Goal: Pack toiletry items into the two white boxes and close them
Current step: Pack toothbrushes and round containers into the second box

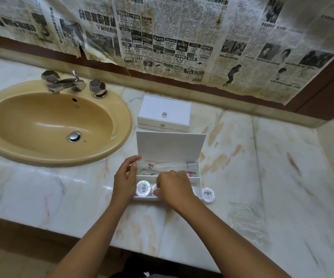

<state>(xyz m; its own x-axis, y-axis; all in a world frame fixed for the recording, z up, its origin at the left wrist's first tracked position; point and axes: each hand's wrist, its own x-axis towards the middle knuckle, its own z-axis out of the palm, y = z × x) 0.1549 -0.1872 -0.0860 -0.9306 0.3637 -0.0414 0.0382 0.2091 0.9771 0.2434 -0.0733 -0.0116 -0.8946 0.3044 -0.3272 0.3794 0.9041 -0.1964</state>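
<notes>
Seen from above: pale marble bathroom counter with tan veining [242, 177], viewed past two bare forearms.

Near the counter's front edge, a shallow white rectangular box with inner dividers [199, 188], its flat white hinged lid [170, 144] standing open and tilted back. In the long rear compartment, clear plastic sachets printed with a small emblem [168, 166], lying lengthwise. In the front row of compartments, at the far left, a round soap wrapped in pleated white paper with a dark crest [143, 188]. Beside it, a second round white-wrapped soap [154, 190], mostly hidden under the right hand.

Left hand [125, 180] at the box's left wall, fingers loosely curled and slightly apart, thumb raised toward the lid's lower left corner; contact with the box unclear.

Right hand [174, 189] palm down over the middle of the front row, fingers bunched together and bent downward onto the second soap; an actual pinch cannot be told, fingertips being hidden.

Outside the box, just beside its right front corner on the marble, a third round white-wrapped soap with crest [208, 195].

Behind the open lid, nearer the wall, a second white rectangular box with a clear bead knob on its shut lid [164, 113].

To the left, an oval tan ceramic sink [51, 125] with a chrome tap and two faceted chrome handles [65, 83]. Along the wall, stained and torn old newspaper sheets [172, 41].
</notes>
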